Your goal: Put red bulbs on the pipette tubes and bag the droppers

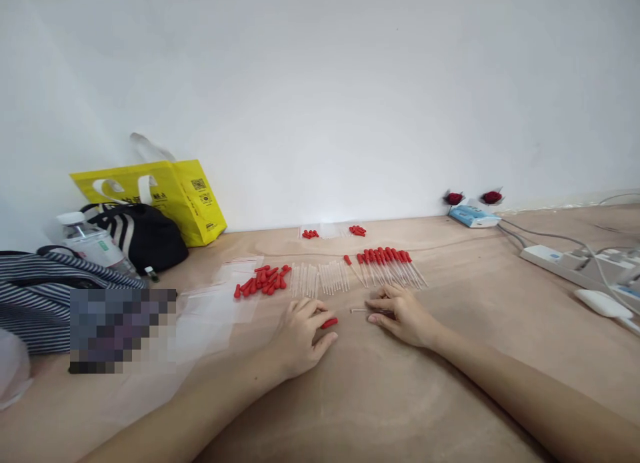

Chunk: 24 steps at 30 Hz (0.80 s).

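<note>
Remotely, I see the left hand (pixel 304 333), fingers curled around a red bulb (pixel 329 323) lying crosswise, just left of a thin tube (pixel 359 311) pinched sideways in the right hand (pixel 404 316).

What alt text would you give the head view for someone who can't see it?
A person's right hand holds a thin tube over a table; the left hand is curled at a red bulb. Beyond lie loose red bulbs, bare tubes and a row of red-tipped tubes; a yellow bag stands at left.
</note>
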Each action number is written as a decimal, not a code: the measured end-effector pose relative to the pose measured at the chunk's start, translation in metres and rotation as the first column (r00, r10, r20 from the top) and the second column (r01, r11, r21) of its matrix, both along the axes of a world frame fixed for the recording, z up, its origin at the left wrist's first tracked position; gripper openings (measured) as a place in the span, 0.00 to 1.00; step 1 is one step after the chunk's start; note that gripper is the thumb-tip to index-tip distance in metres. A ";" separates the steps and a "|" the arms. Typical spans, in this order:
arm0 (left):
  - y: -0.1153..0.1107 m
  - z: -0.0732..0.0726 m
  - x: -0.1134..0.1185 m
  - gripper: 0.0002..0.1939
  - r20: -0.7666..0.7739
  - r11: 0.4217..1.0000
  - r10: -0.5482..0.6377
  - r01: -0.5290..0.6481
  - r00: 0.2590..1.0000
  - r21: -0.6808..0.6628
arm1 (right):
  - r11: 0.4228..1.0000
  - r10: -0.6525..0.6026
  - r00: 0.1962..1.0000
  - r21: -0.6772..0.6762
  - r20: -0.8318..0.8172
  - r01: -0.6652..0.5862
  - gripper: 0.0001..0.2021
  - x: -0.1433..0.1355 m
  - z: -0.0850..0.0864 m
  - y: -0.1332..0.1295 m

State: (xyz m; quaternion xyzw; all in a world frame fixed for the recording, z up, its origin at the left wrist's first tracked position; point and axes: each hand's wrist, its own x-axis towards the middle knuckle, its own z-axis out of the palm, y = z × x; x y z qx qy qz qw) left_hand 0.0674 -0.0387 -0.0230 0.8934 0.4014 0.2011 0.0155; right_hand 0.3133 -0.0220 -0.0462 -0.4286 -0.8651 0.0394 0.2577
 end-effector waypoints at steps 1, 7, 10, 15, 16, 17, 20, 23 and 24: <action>0.002 -0.002 0.001 0.10 0.004 1.000 -0.004 0.004 1.000 0.007 | 1.000 -0.008 1.000 0.011 -0.015 0.008 0.10 -0.001 -0.003 0.000; 0.003 -0.009 0.003 0.09 0.111 1.000 0.030 -0.029 0.993 -0.011 | 0.995 -0.040 0.996 0.085 -0.077 0.047 0.09 -0.005 -0.009 0.000; 0.001 -0.008 0.003 0.08 0.132 0.998 0.054 -0.052 0.990 -0.018 | 0.990 -0.080 0.994 0.109 -0.075 0.088 0.09 -0.009 -0.005 -0.004; 0.001 -0.008 0.002 0.09 0.124 0.995 0.102 -0.100 0.987 -0.023 | 0.986 -0.135 0.982 0.076 -0.132 0.146 0.08 -0.020 0.001 -0.013; 0.002 -0.008 0.002 0.09 0.117 0.995 0.099 -0.097 0.988 -0.018 | 0.988 -0.128 0.982 0.064 -0.136 0.138 0.08 -0.022 0.002 -0.014; 0.002 -0.009 0.002 0.10 0.109 0.995 0.095 -0.094 0.989 -0.012 | 0.991 -0.116 0.984 0.054 -0.137 0.124 0.08 -0.024 0.002 -0.016; 0.003 -0.010 0.002 0.12 0.091 0.996 0.090 -0.090 0.992 -0.002 | 0.995 -0.088 0.987 0.040 -0.135 0.094 0.07 -0.030 0.003 -0.019; 0.003 -0.009 0.003 0.12 0.097 0.996 0.088 -0.088 0.991 -0.003 | 0.996 -0.077 0.990 0.035 -0.121 0.082 0.07 -0.035 0.004 -0.020; 0.003 -0.009 0.004 0.12 0.101 0.996 0.086 -0.087 0.991 -0.003 | 0.996 -0.074 0.991 0.036 -0.114 0.079 0.07 -0.036 0.004 -0.021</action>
